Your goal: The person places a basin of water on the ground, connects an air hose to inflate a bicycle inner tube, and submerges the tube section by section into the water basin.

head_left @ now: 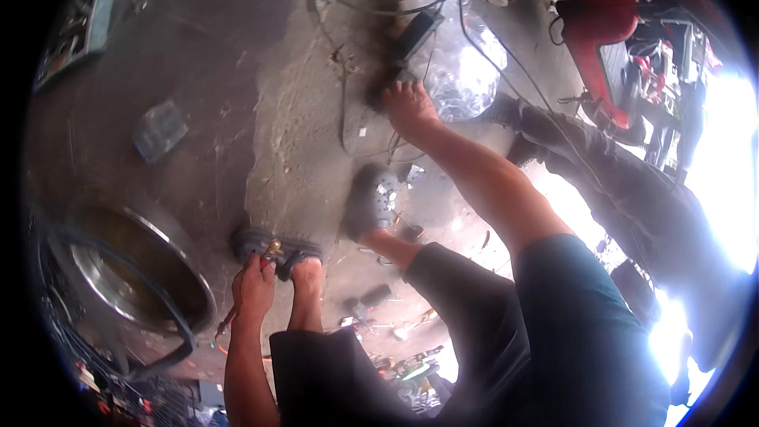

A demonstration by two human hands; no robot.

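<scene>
Near the concrete strip's (277, 142) left edge, a brass-tipped piece (273, 248) is gripped in the curled left hand (253, 289), apparently tip-outward for clearance; by a black box (419, 34), the right hand's (409, 111) opening and hold cannot be told.

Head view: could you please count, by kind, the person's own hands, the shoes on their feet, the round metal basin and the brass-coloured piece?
Own hands: 2 (left hand, right hand)
Shoes on feet: 2 (grey clog, dark shoe)
Round metal basin: 1
Brass-coloured piece: 1
Total: 6
</scene>
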